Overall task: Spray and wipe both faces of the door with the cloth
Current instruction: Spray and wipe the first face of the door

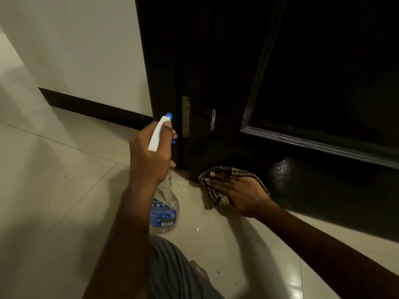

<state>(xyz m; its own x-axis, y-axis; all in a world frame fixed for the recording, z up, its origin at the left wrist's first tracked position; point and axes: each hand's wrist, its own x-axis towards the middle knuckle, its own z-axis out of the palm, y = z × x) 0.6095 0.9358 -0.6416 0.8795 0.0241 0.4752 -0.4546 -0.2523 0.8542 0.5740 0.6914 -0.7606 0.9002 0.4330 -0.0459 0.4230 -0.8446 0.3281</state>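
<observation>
The dark wooden door (313, 83) fills the upper right, its bottom rail close to the floor. My left hand (151, 152) grips a clear spray bottle (165, 212) with a white head and blue nozzle, which points at the door's hinge edge. My right hand (239, 190) lies flat with straight fingers on a checked brown cloth (218, 171), pressing it against the bottom corner of the door's face. A wet sheen shows on the lower rail to the right of the cloth.
A brass hinge (185, 115) sits on the dark door frame (159, 61). Pale floor tiles (64, 180) spread to the left, with small white crumbs near the bottle. A white wall with a black skirting (90, 106) stands at the back left. My grey-clad knee (172, 268) is below.
</observation>
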